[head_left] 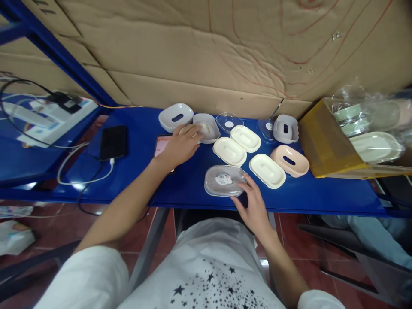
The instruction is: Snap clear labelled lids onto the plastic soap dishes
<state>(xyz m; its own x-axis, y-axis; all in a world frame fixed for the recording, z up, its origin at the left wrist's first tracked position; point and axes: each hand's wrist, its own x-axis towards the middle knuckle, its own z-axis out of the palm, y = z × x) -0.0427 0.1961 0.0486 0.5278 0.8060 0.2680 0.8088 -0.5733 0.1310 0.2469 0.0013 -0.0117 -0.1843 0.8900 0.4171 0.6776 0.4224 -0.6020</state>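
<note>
My right hand (252, 199) holds the right end of a grey oval box with a clear lid (222, 180) and a white label, at the table's front edge. Farther back and to the left, my left hand (185, 146) is closed over a pale piece beside a grey tray (209, 128); its fingertips reach over the tray's near side. Another grey tray with a slot (175, 116) lies behind that hand. Cream oval pieces (230, 151) lie between the hands and to the right, near a pink tray (291, 159) and a grey scalloped tray (286, 128).
A phone (161, 146) lies partly under my left forearm. A black device (113, 142) with a white cable is at the left. Clear lids (229, 122) lie along the back. A cardboard box (331, 146) with bagged pieces stands at the right.
</note>
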